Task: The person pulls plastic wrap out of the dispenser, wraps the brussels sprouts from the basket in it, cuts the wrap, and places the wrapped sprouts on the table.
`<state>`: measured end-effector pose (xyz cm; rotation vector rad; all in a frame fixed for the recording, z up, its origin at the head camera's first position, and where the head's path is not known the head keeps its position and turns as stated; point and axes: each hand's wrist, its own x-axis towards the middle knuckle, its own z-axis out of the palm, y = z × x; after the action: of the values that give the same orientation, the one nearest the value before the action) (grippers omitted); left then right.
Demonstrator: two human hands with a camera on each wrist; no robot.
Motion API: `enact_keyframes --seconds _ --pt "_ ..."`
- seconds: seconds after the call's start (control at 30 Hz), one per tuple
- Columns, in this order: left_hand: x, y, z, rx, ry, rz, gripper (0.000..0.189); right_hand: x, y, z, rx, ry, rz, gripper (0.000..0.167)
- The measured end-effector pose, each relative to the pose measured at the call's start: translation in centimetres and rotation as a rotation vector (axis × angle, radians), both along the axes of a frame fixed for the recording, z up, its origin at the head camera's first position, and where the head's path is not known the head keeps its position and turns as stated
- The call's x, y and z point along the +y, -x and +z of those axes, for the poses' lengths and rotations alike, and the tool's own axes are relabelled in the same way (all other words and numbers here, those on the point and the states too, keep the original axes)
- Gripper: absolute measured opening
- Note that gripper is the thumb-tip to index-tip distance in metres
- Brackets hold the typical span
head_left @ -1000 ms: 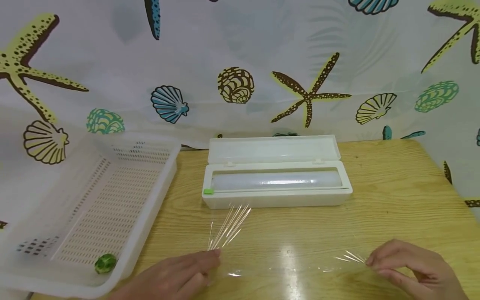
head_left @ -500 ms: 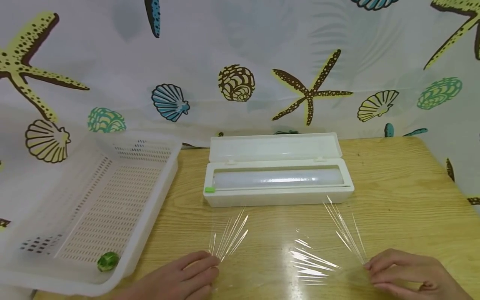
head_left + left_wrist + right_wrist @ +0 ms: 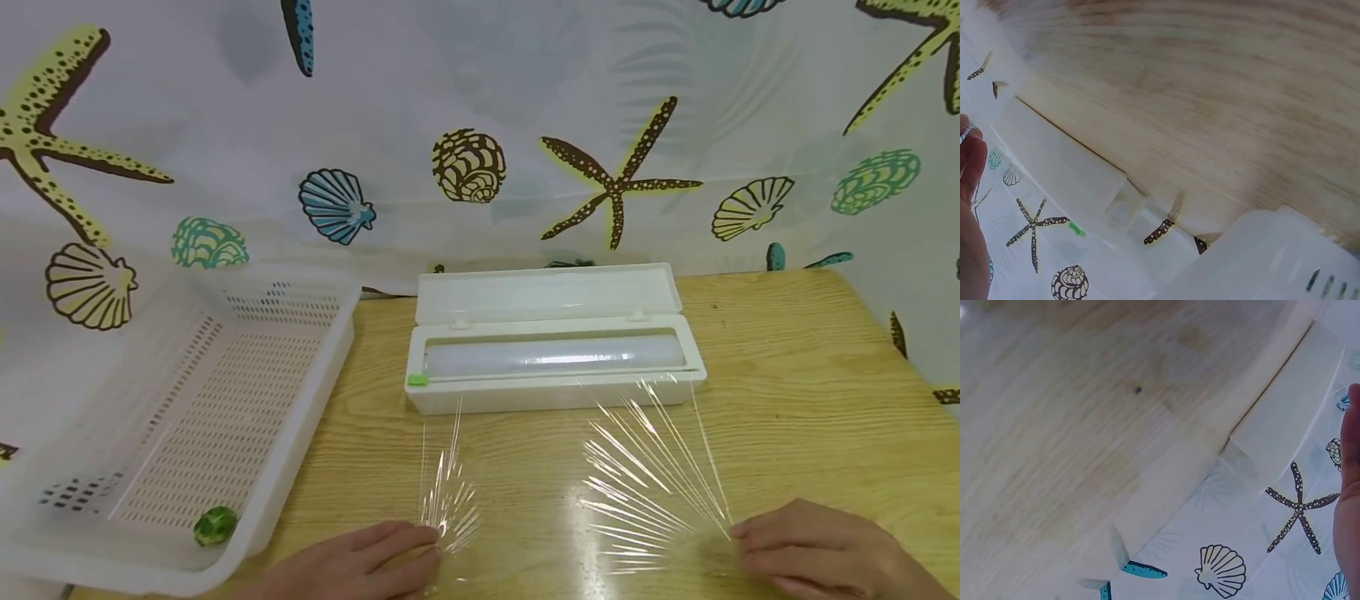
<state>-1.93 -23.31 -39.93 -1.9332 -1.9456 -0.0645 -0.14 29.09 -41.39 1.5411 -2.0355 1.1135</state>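
A sheet of clear plastic wrap (image 3: 633,467) stretches from the white dispenser box (image 3: 555,396) toward me, with shiny creases fanning out from both hands. My left hand (image 3: 367,562) pinches its near left corner in the head view; part of that hand (image 3: 971,162) shows at the left edge of the left wrist view. At the near right corner my right hand (image 3: 828,546) pinches the film, and in the right wrist view the hand (image 3: 1350,462) appears at the right edge. Inside the box, whose lid (image 3: 547,296) is raised, lies the wrap roll (image 3: 555,357).
On the left stands a white slotted basket (image 3: 315,400) with one green Brussels sprout-like ball (image 3: 215,526) in its near corner. A green slider (image 3: 417,380) sits at the box's left front. Behind the wooden table (image 3: 787,392) hangs a shell-patterned cloth (image 3: 405,100).
Creases in the plastic wrap have spread and sharpened, most of all on the right, where they now reach the box. Both hands have shifted only slightly, still pinching the wrap.
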Motion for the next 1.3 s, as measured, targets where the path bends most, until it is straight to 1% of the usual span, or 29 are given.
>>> enact_keyframes --seconds 0.07,0.17,0.2,0.4,0.47,0.53,0.6,0.73,0.77,0.97,1.13,1.3 --pt "0.0 0.1 -0.1 0.015 0.006 -0.001 0.043 0.4 -0.1 -0.6 0.038 -0.063 -0.026 0.024" --pt "0.2 0.3 -0.1 0.015 0.021 0.001 0.043 0.7 -0.4 -1.3 0.044 -0.148 -0.070 0.022" --pt "0.3 0.3 -0.2 0.003 0.023 0.001 0.042 0.8 -0.5 -1.5 0.044 -0.169 -0.076 0.022" --pt "0.6 0.3 -0.6 -0.066 0.074 0.051 0.043 0.6 -0.6 -1.9 0.068 -0.262 -0.098 0.023" --pt "0.6 0.4 -0.8 -0.051 0.089 0.053 0.043 0.4 -0.6 -1.8 0.089 -0.306 -0.123 0.026" --pt "0.8 0.5 -1.1 -0.018 0.104 0.048 0.043 0.4 -0.6 -1.7 0.114 -0.340 -0.136 0.031" --pt "0.9 0.6 -1.4 -0.015 0.106 0.047 0.043 0.3 -0.6 -1.7 0.141 -0.373 -0.141 0.036" --pt "1.1 0.5 -2.0 -0.054 0.090 0.057 0.043 0.3 -0.4 -2.3 0.181 -0.403 -0.122 0.039" --pt "1.1 0.4 -2.2 -0.082 0.079 0.065 0.043 0.3 -0.4 -2.5 0.186 -0.415 -0.123 0.040" --pt "1.2 0.3 -2.7 -0.176 0.026 0.093 0.036 -0.1 -0.4 -3.8 0.197 -0.416 -0.127 0.039" --pt "1.0 0.3 -3.1 -0.184 0.023 0.087 0.035 -0.3 -0.5 -4.0 0.201 -0.468 -0.157 0.041" --pt "0.8 0.4 -3.1 -0.202 0.025 0.101 0.039 -0.5 -0.5 -4.2 0.195 -0.479 -0.183 0.044"
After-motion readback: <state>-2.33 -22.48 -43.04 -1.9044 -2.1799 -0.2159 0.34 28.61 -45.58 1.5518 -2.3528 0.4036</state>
